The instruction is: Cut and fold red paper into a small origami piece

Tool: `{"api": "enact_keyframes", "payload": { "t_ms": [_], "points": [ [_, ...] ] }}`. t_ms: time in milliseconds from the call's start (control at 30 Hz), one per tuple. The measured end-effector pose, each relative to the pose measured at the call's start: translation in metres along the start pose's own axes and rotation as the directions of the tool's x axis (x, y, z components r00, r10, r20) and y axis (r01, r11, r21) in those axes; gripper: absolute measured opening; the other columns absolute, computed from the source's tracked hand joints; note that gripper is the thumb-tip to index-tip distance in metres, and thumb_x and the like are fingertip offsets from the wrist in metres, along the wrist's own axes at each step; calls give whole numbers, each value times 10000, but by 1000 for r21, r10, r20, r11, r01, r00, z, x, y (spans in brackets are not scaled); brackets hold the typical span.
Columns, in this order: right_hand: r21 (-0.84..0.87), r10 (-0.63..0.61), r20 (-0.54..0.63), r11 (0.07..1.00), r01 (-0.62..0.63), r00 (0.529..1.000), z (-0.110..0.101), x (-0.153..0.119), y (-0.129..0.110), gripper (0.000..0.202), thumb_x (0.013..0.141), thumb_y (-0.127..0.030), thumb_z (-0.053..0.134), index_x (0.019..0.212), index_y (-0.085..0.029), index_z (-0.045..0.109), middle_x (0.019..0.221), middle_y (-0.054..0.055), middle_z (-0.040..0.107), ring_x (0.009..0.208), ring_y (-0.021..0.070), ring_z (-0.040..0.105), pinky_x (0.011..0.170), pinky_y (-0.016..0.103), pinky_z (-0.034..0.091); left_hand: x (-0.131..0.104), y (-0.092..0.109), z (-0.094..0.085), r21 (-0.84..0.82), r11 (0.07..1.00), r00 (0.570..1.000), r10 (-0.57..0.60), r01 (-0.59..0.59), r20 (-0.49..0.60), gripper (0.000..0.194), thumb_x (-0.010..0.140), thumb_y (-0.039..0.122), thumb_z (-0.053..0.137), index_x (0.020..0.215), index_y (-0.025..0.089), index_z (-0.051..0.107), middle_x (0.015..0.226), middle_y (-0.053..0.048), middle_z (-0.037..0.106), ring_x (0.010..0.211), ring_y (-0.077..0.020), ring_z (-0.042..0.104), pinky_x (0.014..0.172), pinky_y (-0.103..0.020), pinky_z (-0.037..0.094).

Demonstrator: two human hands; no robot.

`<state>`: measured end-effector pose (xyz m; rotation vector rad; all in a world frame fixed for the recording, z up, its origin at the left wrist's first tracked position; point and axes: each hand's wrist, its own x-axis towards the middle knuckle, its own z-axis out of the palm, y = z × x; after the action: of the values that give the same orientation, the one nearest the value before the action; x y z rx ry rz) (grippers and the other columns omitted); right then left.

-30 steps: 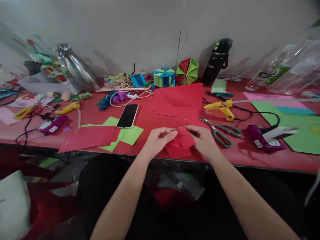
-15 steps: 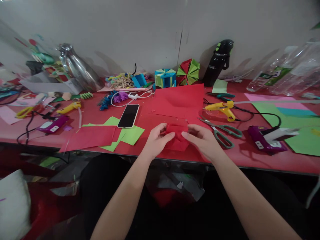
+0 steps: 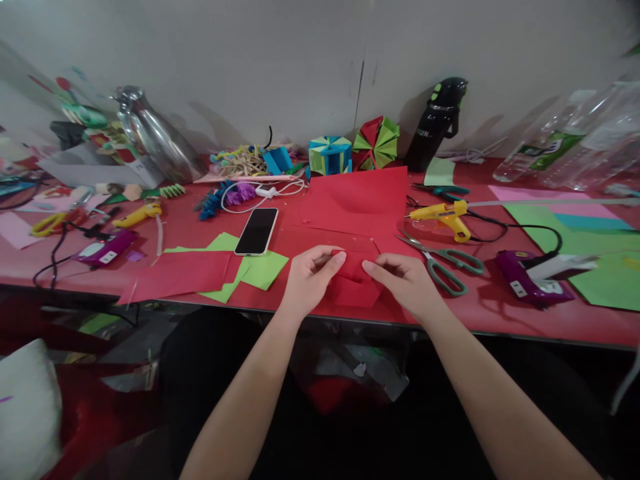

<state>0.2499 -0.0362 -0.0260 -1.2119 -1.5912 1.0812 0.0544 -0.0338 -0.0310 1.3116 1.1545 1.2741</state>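
A small piece of folded red paper (image 3: 354, 290) is held just above the red table near its front edge. My left hand (image 3: 311, 277) pinches its left side between thumb and fingers. At its right side, my right hand (image 3: 405, 279) pinches the paper the same way. Behind my hands lies a larger red sheet (image 3: 357, 197). Green-handled scissors (image 3: 445, 261) rest open to the right of my right hand. Left of my left hand, a black-screened phone (image 3: 257, 231) lies partly over green paper (image 3: 267, 270), beside red sheets (image 3: 180, 275).
Yellow glue guns (image 3: 443, 219) lie on both sides, each near a purple power block (image 3: 533, 279). Along the wall stand a steel jug (image 3: 157, 137), paper wheels (image 3: 330, 157), a black bottle (image 3: 436, 127) and plastic bottles (image 3: 560, 143). A white cable (image 3: 267, 192) curls behind the phone.
My left hand has moved slightly left and my fingers have shifted on the paper. The small red paper now shows a flatter upper part, and its lower part sits a little lower.
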Motion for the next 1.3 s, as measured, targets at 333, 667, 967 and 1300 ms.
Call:
{"api": "enact_keyframes", "payload": {
  "t_ms": [333,667,967,1300],
  "points": [
    [-40,-17,-28,999,16,999,-1,-1,-3,399,871,-504,635,632,-189,578,608,-27,436,584,121,382,552,266,309,-1,6,-3,6,999,997,-48,48,54,296,773,423,771,930,178,718,817,-43,741,733,-171,692,601,-244,549],
    [-118,-31,71,992,39,997,-2,-3,-7,444,904,-504,584,595,-196,498,606,-26,369,577,115,338,528,265,289,0,6,-9,190,979,979,42,-80,198,293,804,411,743,1015,209,763,1045,-78,766,974,-242,708,868,-360,566],
    [-89,-52,74,994,59,996,-1,-2,-2,292,895,-464,618,762,-205,643,702,-13,590,661,139,531,626,263,425,-2,6,-6,171,975,981,115,-141,154,203,847,374,709,966,229,786,1004,-44,784,962,-221,725,892,-331,563],
    [-89,-66,-7,994,65,998,4,-3,7,258,865,-438,655,974,-218,737,930,53,751,855,226,679,795,354,526,-2,8,-5,341,920,978,158,-196,136,229,907,397,624,924,210,754,935,-39,773,868,-207,703,774,-303,528]
  ]
}}
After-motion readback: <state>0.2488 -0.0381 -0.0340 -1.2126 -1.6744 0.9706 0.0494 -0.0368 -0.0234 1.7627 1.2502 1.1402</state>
